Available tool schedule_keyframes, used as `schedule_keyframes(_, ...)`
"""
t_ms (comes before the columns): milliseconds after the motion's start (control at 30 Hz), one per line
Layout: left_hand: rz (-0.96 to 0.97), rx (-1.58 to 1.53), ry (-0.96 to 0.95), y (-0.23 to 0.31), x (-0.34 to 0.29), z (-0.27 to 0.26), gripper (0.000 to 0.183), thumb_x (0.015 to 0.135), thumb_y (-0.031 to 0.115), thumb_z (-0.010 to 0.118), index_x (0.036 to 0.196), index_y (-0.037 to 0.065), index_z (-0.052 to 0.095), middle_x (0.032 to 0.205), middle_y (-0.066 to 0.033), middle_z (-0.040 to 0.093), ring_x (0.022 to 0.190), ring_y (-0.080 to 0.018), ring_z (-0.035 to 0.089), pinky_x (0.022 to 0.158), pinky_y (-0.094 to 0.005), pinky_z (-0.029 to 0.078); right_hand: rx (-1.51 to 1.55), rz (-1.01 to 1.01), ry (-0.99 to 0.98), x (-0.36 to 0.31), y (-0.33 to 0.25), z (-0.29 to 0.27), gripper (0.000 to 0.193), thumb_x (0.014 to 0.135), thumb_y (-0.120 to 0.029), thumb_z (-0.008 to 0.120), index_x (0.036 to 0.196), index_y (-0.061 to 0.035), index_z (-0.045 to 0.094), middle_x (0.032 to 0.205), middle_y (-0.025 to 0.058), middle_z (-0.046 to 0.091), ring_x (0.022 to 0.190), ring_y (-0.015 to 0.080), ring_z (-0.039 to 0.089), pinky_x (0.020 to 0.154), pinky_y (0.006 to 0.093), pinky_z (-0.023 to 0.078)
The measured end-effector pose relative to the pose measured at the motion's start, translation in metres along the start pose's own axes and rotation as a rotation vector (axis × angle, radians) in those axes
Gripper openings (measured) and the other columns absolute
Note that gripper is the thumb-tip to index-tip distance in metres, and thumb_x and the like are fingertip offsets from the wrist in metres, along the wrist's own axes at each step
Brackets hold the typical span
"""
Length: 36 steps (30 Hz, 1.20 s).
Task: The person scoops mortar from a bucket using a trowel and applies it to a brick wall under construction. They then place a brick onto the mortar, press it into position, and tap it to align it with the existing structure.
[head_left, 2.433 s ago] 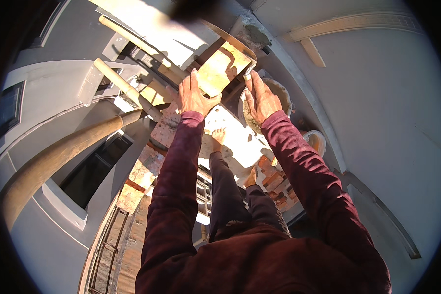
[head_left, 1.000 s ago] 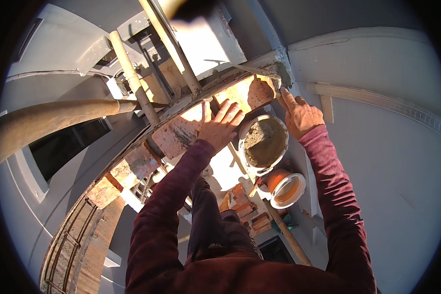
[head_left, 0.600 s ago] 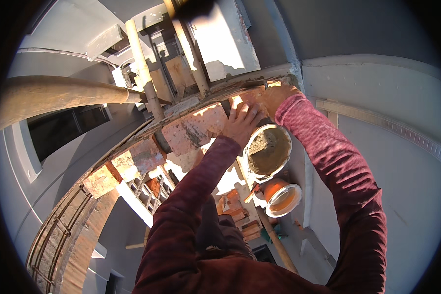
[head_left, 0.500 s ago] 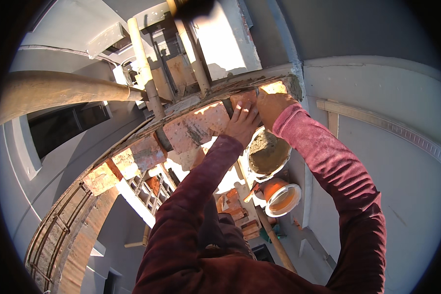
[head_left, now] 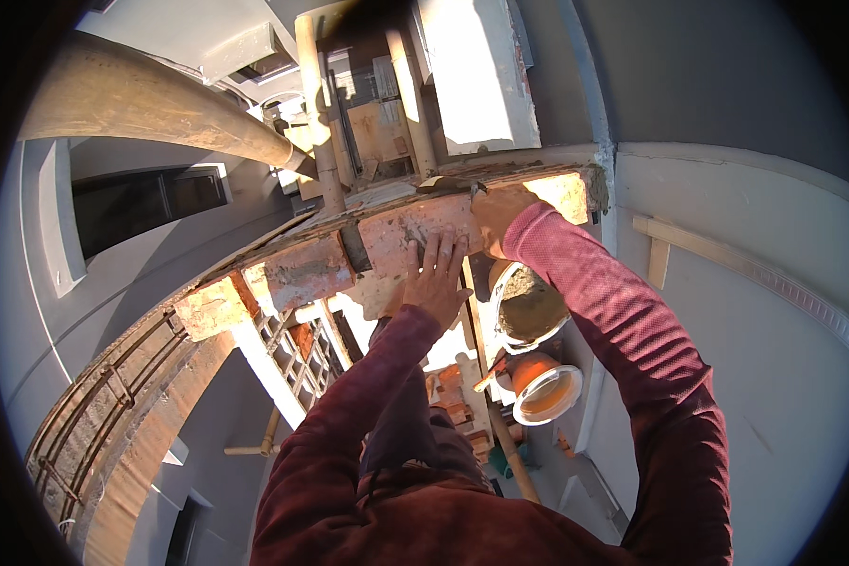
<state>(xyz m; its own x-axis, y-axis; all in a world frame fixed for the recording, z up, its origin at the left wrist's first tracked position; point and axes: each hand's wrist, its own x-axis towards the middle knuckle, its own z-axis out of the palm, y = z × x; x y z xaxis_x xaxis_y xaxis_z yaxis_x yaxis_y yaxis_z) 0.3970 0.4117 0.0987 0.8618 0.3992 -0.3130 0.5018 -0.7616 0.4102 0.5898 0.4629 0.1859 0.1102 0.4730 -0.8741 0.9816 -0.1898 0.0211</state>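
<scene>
A row of reddish bricks smeared with grey mortar runs along the top of a curved ledge. My left hand [head_left: 434, 281] lies against the front face of one brick [head_left: 396, 236], its fingers stretched out and slightly apart. Just to the right, my right hand [head_left: 500, 219] is at the top edge of the row with its fingers curled closed. A small dark piece shows by its fingertips, but what it holds is hidden. Right of it is a sunlit brick [head_left: 561, 195] at the wall end. Below my right forearm hangs or stands a white-rimmed bucket [head_left: 506, 332] of wet grey mortar.
An orange bucket [head_left: 536, 368] with a white rim sits under the mortar bucket. Loose bricks [head_left: 451, 391] are piled below. Bamboo poles [head_left: 319, 113] rise behind the ledge, and a thick one [head_left: 160, 99] crosses at left. Bent steel bars [head_left: 113, 406] lie along the left formwork.
Both hands have shifted left along the brick row. My left hand has come down onto the neighbouring brick's face. The view has turned slightly, so the surroundings sit differently in the picture.
</scene>
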Motion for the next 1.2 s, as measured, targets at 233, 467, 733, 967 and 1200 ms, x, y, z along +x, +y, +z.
schedule_keyframes(233, -0.014, 0.051, -0.102, -0.001, 0.002, 0.007, 0.083, 0.088, 0.049, 0.058, 0.152, 0.007, 0.028, 0.158, -0.0157, 0.023, 0.149, -0.0353, 0.013, 0.118, -0.0599, 0.007, -0.058, -0.125, -0.064, 0.009, -0.043, -0.028, 0.032, 0.087, -0.02, 0.06, 0.113, -0.0064, 0.072, 0.114, 0.0169, 0.07, 0.108, 0.0321, 0.067, 0.086, 0.0459, 0.057)
schedule_keyframes(467, 0.003, -0.065, -0.079, -0.006, -0.002, 0.015, 0.059, 0.091, 0.031, 0.054, 0.143, 0.008, 0.042, 0.148, -0.0119, 0.041, 0.142, -0.0306, 0.031, 0.117, -0.053, 0.016, -0.238, -0.29, -0.076, 0.024, -0.109, -0.049, 0.037, 0.087, -0.018, 0.057, 0.121, -0.0036, 0.063, 0.116, 0.0144, 0.069, 0.102, 0.0314, 0.068, 0.086, 0.041, 0.058)
schedule_keyframes(733, -0.015, -0.01, 0.089, -0.004, -0.003, 0.027, 0.08, 0.084, 0.031, 0.066, 0.151, 0.008, 0.031, 0.156, -0.0121, 0.029, 0.147, -0.0299, 0.019, 0.117, -0.0576, 0.013, 0.101, -0.284, -0.011, 0.025, -0.101, -0.051, 0.051, 0.082, -0.011, 0.065, 0.132, -0.0053, 0.057, 0.126, 0.0135, 0.064, 0.116, 0.0302, 0.061, 0.102, 0.0358, 0.048)
schedule_keyframes(967, -0.069, -0.047, 0.218, -0.004, -0.011, 0.024, 0.087, 0.083, 0.031, 0.07, 0.154, 0.008, 0.025, 0.158, -0.0145, 0.024, 0.148, -0.0341, 0.017, 0.119, -0.0547, 0.013, 0.64, -0.33, -0.192, -0.025, -0.066, -0.083, 0.062, 0.082, -0.001, 0.067, 0.141, -0.0016, 0.049, 0.117, 0.011, 0.065, 0.104, 0.0171, 0.062, 0.09, 0.0279, 0.051)
schedule_keyframes(1200, 0.035, -0.381, -0.301, 0.011, -0.181, 0.045, 0.069, 0.088, 0.036, 0.065, 0.146, 0.005, 0.04, 0.146, -0.0189, 0.044, 0.14, -0.0341, 0.036, 0.117, -0.0438, 0.03, 0.614, -0.411, 0.678, -0.125, -0.103, 0.079, 0.057, 0.091, -0.017, 0.056, 0.143, -0.002, 0.039, 0.101, 0.03, 0.064, 0.088, 0.0423, 0.067, 0.078, 0.0441, 0.055)
